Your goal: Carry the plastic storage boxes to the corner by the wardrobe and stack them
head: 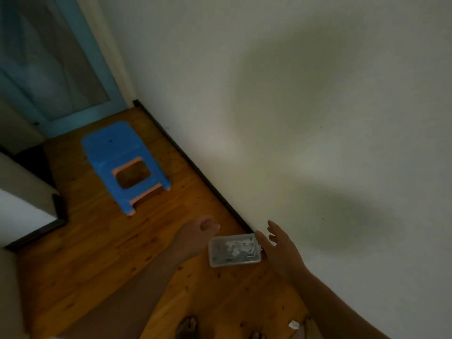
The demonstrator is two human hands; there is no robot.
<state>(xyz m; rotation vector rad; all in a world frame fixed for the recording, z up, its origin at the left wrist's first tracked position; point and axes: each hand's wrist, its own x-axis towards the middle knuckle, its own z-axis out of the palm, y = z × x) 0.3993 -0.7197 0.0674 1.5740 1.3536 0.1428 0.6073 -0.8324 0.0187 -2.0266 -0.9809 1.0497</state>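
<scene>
Wood floor [102,241] meets white wall [318,94]. Head view, lower centre: clear storage box [234,250] lies flat by the skirting [195,165], long axis approx left-right in frame, btwn our hands. Right hand [278,245] is spread and empty, thumb at the box's right end, contact unclear. Left hand [198,234] is loosely curled and empty, just up-left of the box. We judge the right nearer.

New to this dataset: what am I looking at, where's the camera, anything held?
No machine: a person works bare-handed. The one picture comes from a camera worn on the head, looking down. A clear plastic box with something pale inside lies on the wooden floor by the white wall. The left hand and right hand reach toward its two ends; neither grips it, though the right thumb is at its edge. A blue stool stands further back, near a blue-framed door.
</scene>
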